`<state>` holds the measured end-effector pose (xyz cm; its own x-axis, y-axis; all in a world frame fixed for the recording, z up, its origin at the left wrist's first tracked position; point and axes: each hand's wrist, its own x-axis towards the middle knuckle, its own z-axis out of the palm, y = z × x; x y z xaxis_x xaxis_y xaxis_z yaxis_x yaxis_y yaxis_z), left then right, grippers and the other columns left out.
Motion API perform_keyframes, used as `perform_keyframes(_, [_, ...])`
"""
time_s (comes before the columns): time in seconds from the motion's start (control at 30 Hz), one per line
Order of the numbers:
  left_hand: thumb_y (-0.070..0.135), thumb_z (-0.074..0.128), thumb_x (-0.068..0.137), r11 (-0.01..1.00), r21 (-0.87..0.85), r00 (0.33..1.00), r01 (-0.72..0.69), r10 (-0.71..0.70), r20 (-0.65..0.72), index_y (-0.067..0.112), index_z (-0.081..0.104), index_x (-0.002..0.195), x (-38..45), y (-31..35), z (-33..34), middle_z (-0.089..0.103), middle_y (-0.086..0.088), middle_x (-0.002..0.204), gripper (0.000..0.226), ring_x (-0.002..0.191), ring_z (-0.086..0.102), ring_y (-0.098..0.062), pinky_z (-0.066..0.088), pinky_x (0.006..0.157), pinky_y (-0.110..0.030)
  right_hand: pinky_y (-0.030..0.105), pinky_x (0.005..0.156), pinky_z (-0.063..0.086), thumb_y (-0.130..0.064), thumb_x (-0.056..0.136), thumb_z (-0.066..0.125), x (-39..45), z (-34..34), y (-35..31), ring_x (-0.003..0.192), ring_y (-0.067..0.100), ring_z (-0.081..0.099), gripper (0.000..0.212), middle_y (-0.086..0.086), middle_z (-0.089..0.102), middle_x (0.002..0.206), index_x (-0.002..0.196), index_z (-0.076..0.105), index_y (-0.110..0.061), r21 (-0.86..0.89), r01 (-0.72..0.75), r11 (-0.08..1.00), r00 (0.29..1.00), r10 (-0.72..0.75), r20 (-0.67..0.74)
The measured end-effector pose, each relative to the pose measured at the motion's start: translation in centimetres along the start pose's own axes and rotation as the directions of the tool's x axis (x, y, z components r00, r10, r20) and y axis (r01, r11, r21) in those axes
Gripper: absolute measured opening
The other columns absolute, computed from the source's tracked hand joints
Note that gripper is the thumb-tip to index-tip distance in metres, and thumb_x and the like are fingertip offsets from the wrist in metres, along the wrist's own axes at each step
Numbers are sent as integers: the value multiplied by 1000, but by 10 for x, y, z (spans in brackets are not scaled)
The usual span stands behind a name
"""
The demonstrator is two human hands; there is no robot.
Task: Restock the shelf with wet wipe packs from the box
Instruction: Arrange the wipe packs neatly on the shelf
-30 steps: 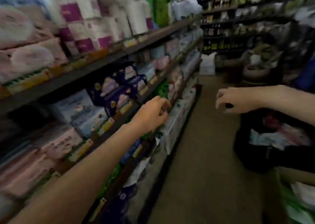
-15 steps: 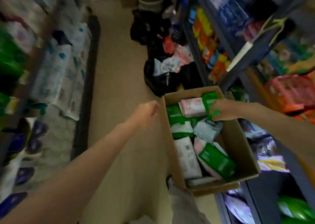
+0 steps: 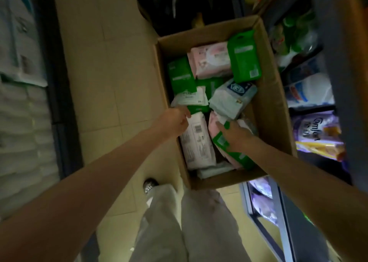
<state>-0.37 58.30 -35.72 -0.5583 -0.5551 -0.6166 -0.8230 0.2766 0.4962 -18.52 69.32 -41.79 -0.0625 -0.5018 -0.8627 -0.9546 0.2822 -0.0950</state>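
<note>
In the head view, your left hand (image 3: 175,120) curls its fingers around the top edge of a white wet wipe pack (image 3: 197,140) lying in the cardboard box (image 3: 266,110) on the floor. Your right hand (image 3: 234,135) grips a green wet wipe pack (image 3: 221,141) beside it, among the other packs.
</note>
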Motion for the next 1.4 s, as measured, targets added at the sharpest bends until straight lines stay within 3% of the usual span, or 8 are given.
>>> perform_keyframes(0.23, [17,36,99,913,-253,944,319,-284,167,4,49,127,13,15,1,56,-18,126,33,111,58,-32,48,85,-30,30,87,42,-18,94,47,3,-40,-24,111,29,53,16,14,57,119,95,56,-5,155,97,983,993,-84,-88])
perform_keyframes(0.33, [57,34,93,384,-629,737,676,-349,579,5,39,134,17,19,-24,54,-21,125,67,97,61,-32,53,76,-37,33,70,43,-18,83,65,-14,-111,-32,84,27,58,12,3,57,81,80,53,-16,194,388,901,860,-278,-429])
perform_keyframes(0.47, [50,36,93,-183,-916,921,356,-95,377,9,56,99,32,5,-62,63,-10,92,45,80,63,-19,56,67,-26,29,55,30,-22,83,65,-39,-167,-64,59,12,41,13,-13,39,56,78,54,-15,21,639,769,612,-491,-620])
perform_keyframes(0.77, [6,59,78,207,-973,914,-99,-369,-171,10,48,102,42,-52,-122,62,-4,93,27,75,64,-15,56,61,-27,32,74,45,-14,93,47,71,-137,-58,92,36,62,28,24,66,91,89,65,6,666,226,711,856,181,-484])
perform_keyframes(0.97, [-1,53,87,329,-942,913,-61,-362,-186,20,43,86,36,-72,-101,65,2,82,23,59,66,-5,53,51,-21,40,104,39,-13,87,58,145,-99,-109,126,35,43,60,16,43,138,139,28,-7,678,4,735,952,204,-227])
perform_keyframes(1.1, [-1,51,88,282,-958,908,-55,-385,-166,20,42,85,30,-78,-92,63,0,83,23,58,65,-6,53,51,-21,33,72,48,2,84,53,139,-110,-106,90,27,55,39,14,54,110,116,45,-18,759,141,636,940,153,-303])
perform_keyframes(1.23, [-2,50,88,253,-967,913,-41,-383,-139,20,42,86,13,-81,-92,63,-2,87,23,67,63,-11,54,55,-23,19,38,34,-7,96,37,85,-164,-92,38,13,48,17,11,57,64,105,51,-10,944,160,288,985,18,-172])
perform_keyframes(1.4, [-2,50,89,234,-967,872,-96,-449,-195,21,40,86,1,-78,-101,62,2,90,24,68,63,-10,53,52,-24,15,49,53,-12,100,31,-9,-230,-83,62,14,72,25,15,73,78,94,52,0,988,153,-4,977,-152,-152])
